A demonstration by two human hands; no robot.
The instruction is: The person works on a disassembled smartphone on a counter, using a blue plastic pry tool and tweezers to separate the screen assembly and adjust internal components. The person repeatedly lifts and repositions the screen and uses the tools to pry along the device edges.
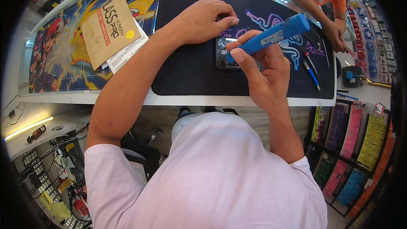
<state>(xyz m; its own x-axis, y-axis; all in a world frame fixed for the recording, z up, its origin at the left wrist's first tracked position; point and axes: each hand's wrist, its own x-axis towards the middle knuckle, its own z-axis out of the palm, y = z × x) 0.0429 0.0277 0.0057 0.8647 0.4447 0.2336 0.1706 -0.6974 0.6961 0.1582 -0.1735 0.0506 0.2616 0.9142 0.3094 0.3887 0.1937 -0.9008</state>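
Note:
In my right hand (267, 65) is a thick blue pen-shaped tool (271, 37), like an electric screwdriver, with a pale label on its side. It slants from upper right down to lower left. Its lower end is over an opened dark electronic device (221, 55), perhaps a phone, lying on the black mat (186, 72). My fingers and the tool hide much of the device. Beyond its upper left side my left hand (205, 20) rests on the mat, fingers loosely curled, with nothing visible in them.
Right on the mat lie a blue-handled tool (313, 78) and tweezers-like metal tools (311, 62). At left, a brown cardboard envelope (110, 32) and white papers (127, 55) cover part of a colourful cartoon mat (55, 59). Across the counter is a person in an orange shirt (335, 0).

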